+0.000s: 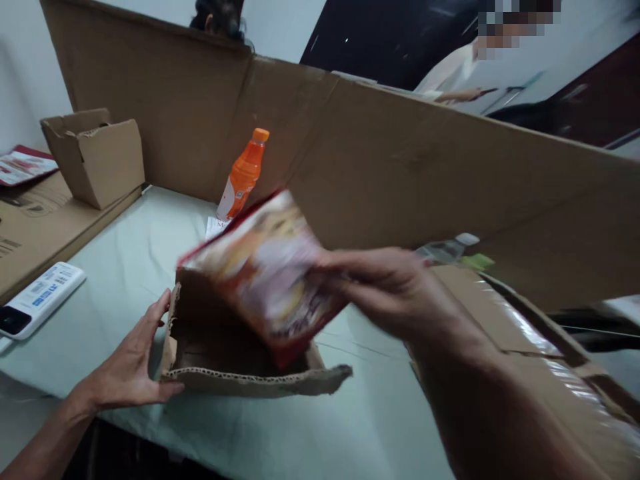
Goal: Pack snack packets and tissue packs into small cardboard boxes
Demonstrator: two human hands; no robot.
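My right hand pinches the right edge of a red and white printed packet, blurred by motion; what is in it does not show. The packet is tilted over an open cardboard box with torn, ragged rims, and its lower corner reaches the opening. At the box's left side, my left hand grips the wall, thumb along the near corner and fingers at the left rim. Part of the box's inside is hidden behind the packet.
An orange drink bottle stands behind the packet. At left are a white power bank and another cardboard box. Cardboard boxes and a clear bottle lie right. A tall cardboard partition runs behind; two people are beyond it.
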